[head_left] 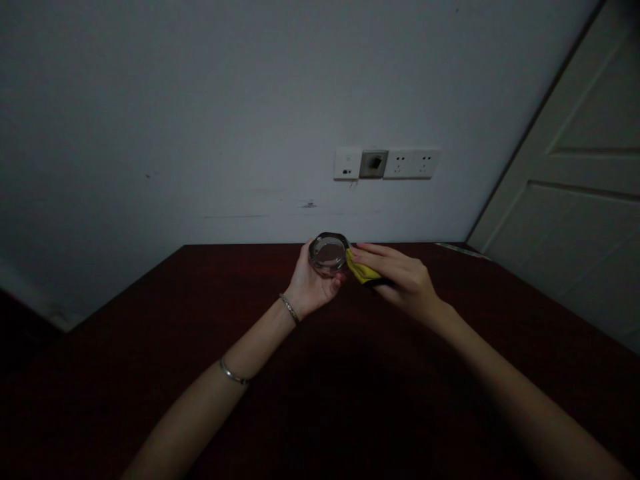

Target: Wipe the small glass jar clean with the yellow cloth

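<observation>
My left hand point(313, 285) is closed around a small round glass dish point(328, 253), holding it tilted above the dark red table point(150, 333). My right hand point(400, 277) grips a yellow cloth point(364, 271) and presses its end against the right side of the dish. Two thin bracelets sit on my left wrist and forearm.
A white wall rises behind the table, with a row of sockets and a switch point(387, 163) above the table's far edge. A pale panelled door point(575, 200) stands at the right. A thin flat object point(457, 249) lies at the table's far right corner.
</observation>
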### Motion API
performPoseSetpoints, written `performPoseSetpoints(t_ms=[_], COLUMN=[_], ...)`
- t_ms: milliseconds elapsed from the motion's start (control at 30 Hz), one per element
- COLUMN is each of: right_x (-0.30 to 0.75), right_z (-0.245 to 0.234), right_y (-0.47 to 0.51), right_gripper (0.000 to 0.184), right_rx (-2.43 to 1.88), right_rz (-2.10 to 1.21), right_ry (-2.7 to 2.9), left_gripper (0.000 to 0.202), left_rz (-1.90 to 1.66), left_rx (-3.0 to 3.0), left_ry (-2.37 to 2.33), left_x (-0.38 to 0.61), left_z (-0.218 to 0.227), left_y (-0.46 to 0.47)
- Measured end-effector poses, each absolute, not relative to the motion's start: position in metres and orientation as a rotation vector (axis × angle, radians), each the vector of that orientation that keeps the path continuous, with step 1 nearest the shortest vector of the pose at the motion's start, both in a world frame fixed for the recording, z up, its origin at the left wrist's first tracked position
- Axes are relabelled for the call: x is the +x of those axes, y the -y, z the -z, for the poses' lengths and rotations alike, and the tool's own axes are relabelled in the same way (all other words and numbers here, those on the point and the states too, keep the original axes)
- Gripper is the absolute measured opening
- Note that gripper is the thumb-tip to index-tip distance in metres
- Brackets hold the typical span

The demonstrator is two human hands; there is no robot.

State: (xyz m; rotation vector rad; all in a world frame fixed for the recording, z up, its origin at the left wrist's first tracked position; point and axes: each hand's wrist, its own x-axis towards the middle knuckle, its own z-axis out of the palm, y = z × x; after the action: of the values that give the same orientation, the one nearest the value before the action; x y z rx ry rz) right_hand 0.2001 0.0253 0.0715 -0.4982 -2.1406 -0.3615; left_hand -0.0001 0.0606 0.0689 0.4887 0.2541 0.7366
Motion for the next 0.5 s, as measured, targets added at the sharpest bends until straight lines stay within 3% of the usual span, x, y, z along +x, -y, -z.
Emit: performPoseSetpoints(t_ms=[500], right_x=[0.1952], right_z=[-0.0715], right_y=[-0.0198], right_gripper=[0.064], right_rx=[-0.441], right_rz=[0.425], right_ry=[2.213], left_gripper=[0.055], left_rz=[-0.8], left_rx=[0.497], left_ry=[-0.28], left_x=[0.0039], left_z=[-0.0663], left_y=[-0.0565])
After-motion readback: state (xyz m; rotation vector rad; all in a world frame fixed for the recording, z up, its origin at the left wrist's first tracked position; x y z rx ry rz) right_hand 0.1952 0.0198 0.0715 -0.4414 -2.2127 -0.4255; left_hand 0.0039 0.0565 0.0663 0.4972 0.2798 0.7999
